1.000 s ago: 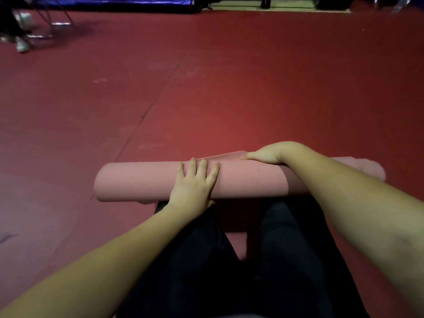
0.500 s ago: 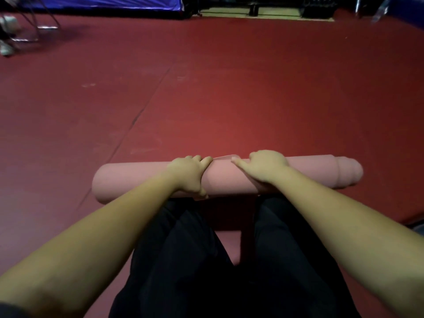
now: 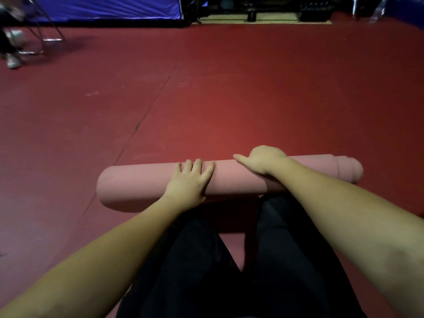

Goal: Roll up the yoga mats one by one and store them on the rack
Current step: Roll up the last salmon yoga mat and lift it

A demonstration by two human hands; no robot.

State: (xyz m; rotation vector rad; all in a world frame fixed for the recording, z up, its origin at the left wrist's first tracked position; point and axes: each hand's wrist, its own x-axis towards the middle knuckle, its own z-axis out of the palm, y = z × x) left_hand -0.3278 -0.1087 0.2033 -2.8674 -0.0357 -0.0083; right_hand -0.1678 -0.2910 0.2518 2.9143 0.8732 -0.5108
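A pink yoga mat (image 3: 142, 182) lies fully rolled into a long tube across the red floor, just beyond my knees in dark trousers. The inner layers stick out a little at its right end (image 3: 351, 168). My left hand (image 3: 190, 182) rests flat on top of the roll near its middle, fingers spread forward. Cupped over the far top of the roll, my right hand (image 3: 261, 160) sits right of centre, its thumb pointing left and its fingers curling over the far side out of sight. No rack is visible.
Red padded flooring (image 3: 229, 99) stretches ahead, with a seam running diagonally to the left. A blue mat or panel (image 3: 103, 8) stands against the far wall. Metal chair legs (image 3: 41, 40) and someone's shoe (image 3: 12, 61) are at the far left. Dark equipment sits at the far back.
My left hand has gone from curled on the roll to lying flat with fingers spread. My right hand has shifted up over the far top. The loose mat edge no longer shows.
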